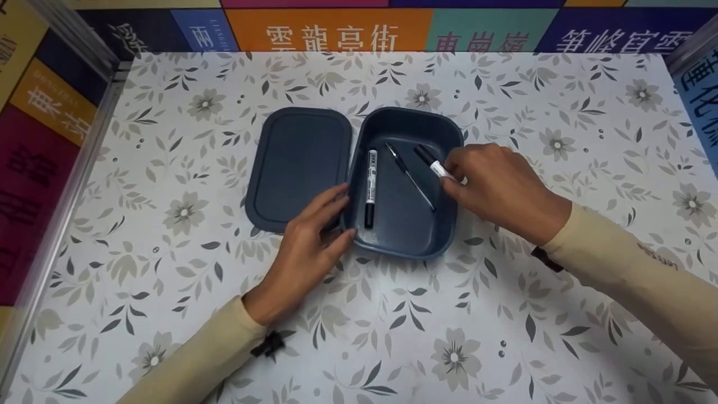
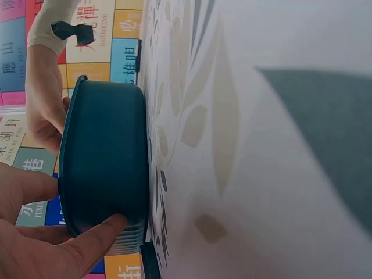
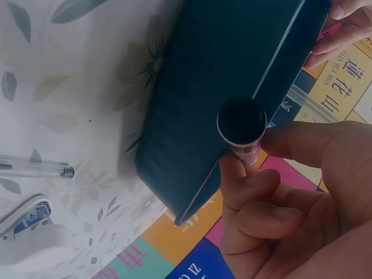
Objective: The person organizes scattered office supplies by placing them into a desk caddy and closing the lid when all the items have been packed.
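A dark blue-teal plastic box (image 1: 397, 227) stands uncovered on the table. Inside it lie a white marker (image 1: 371, 185) with a black cap and a slim pen (image 1: 411, 178) set at a slant. Over the box's right side, my right hand (image 1: 499, 182) pinches a second marker (image 1: 431, 160), white with a black cap, between thumb and fingers. The right wrist view shows the held marker's dark end (image 3: 242, 121) close up beside the box wall. My left hand (image 1: 311, 241) touches the box's left side and near-left corner, fingers spread along the outer wall (image 2: 104, 157).
Left of the box lies its flat dark lid (image 1: 303, 168). In the right wrist view, a clear-barrelled pen (image 3: 35, 168) and a white object with a blue label (image 3: 32, 218) lie on the floral table surface (image 1: 185, 269). Colourful lettered panels (image 1: 331, 31) border the table.
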`<action>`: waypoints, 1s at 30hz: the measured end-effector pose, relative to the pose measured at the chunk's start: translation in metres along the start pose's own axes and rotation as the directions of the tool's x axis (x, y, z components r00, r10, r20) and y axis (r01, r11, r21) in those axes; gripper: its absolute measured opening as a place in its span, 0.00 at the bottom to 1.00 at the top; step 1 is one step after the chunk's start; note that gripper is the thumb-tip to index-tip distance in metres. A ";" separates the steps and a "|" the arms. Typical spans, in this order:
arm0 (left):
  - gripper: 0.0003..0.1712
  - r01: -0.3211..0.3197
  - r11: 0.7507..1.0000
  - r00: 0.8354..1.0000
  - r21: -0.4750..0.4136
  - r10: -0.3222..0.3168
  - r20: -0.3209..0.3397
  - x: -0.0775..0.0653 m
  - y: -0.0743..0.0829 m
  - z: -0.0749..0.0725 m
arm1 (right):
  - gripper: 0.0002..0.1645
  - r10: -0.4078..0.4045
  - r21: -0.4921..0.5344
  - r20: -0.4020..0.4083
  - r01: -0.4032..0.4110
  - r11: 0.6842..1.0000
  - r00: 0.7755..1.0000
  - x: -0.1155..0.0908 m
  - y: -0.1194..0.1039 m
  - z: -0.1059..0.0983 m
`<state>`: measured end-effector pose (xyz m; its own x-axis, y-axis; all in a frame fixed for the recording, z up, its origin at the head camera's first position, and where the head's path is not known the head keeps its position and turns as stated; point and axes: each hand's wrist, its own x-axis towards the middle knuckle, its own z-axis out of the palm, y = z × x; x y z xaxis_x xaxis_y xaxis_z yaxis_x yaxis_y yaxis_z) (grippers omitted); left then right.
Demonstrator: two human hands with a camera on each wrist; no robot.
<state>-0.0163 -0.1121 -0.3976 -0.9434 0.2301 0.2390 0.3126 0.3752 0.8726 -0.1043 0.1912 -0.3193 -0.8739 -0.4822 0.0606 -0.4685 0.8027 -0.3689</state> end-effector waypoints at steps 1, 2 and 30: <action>0.31 0.003 1.000 1.000 0.003 -0.003 0.000 0.000 0.000 0.000 | 0.06 0.001 0.002 0.008 -0.001 1.000 1.000 0.002 0.000 0.000; 0.31 0.005 1.000 1.000 0.006 -0.005 0.001 0.000 0.001 0.000 | 0.06 0.004 0.005 0.019 -0.004 1.000 1.000 0.004 -0.001 0.000; 0.31 -0.009 1.000 1.000 0.015 0.009 -0.002 0.000 0.000 0.000 | 0.20 -0.006 -0.068 0.112 0.014 0.998 0.994 0.040 -0.021 0.008</action>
<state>-0.0162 -0.1124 -0.3979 -0.9408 0.2318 0.2474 0.3225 0.3868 0.8639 -0.1286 0.1526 -0.3171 -0.8510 -0.5236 -0.0411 -0.4885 0.8179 -0.3039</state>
